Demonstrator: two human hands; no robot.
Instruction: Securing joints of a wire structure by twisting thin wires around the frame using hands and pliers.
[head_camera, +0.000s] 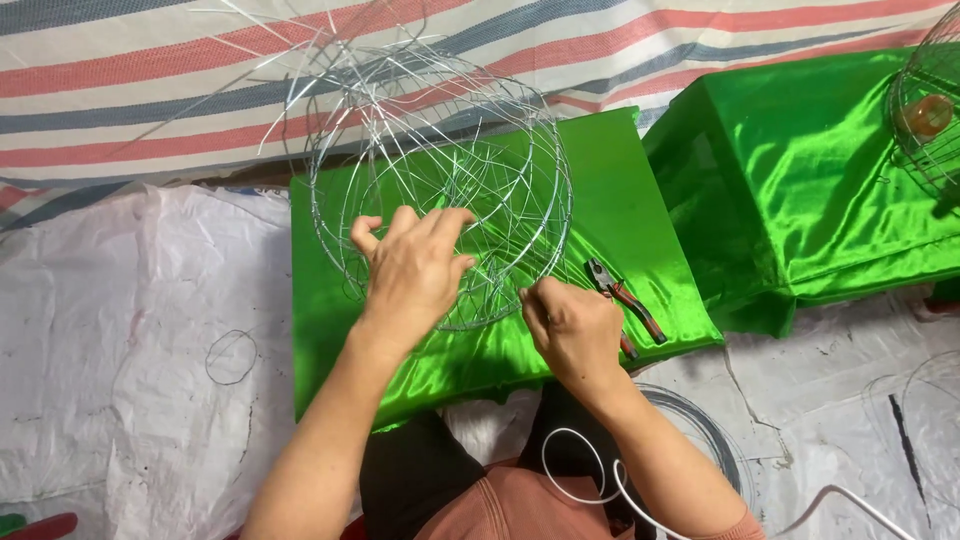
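Fingers of the left hand (415, 270) clamp the round silver wire frame (440, 185) on the green satin-covered table (620, 200); right hand (572, 328) pinches its rim at five o'clock, red-handled pliers (625, 305) just beside it.

likely a makeshift craft workshop: tarp floor (120, 330), pliers (625, 300), wire coils (700, 425).
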